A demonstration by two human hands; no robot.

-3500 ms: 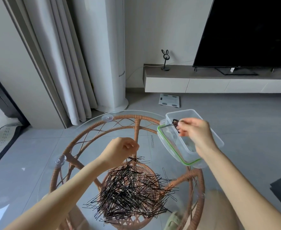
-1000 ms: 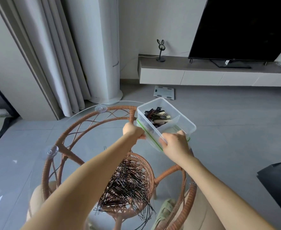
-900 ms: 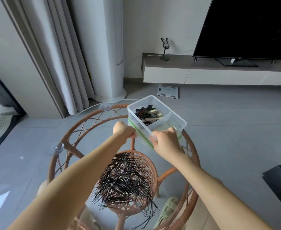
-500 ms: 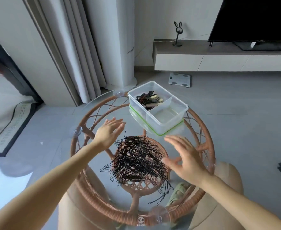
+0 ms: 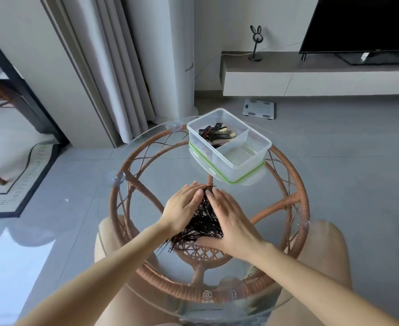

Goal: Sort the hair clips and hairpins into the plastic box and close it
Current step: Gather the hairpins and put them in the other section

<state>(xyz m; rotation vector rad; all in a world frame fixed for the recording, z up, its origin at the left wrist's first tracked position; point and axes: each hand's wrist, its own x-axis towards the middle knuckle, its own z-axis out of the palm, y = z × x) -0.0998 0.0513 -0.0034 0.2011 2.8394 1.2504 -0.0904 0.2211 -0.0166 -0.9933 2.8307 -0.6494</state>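
- Step in hand, my read: bunching the hairpins for transfer.
- I see the left hand (image 5: 184,205) and right hand (image 5: 231,222) flanking the loose pile of thin black metal hairpins (image 5: 203,222). Fingers are straight and pressing inward, curled round nothing.
- The pile sits mid round glass tabletop (image 5: 146,203), near the box but apart from it.
- The clear rectangular two-compartment plastic box (image 5: 200,147) is at the table's far side, open, standing on its green-edged clear lid (image 5: 240,178).
- The far compartment holds the dark and beige hair clips (image 5: 217,135); the near one looks empty.
- Next: scoop the bundle and drop it into the near compartment. The pins are thin, so I expect strays and repeat passes.
- The lid goes on last.
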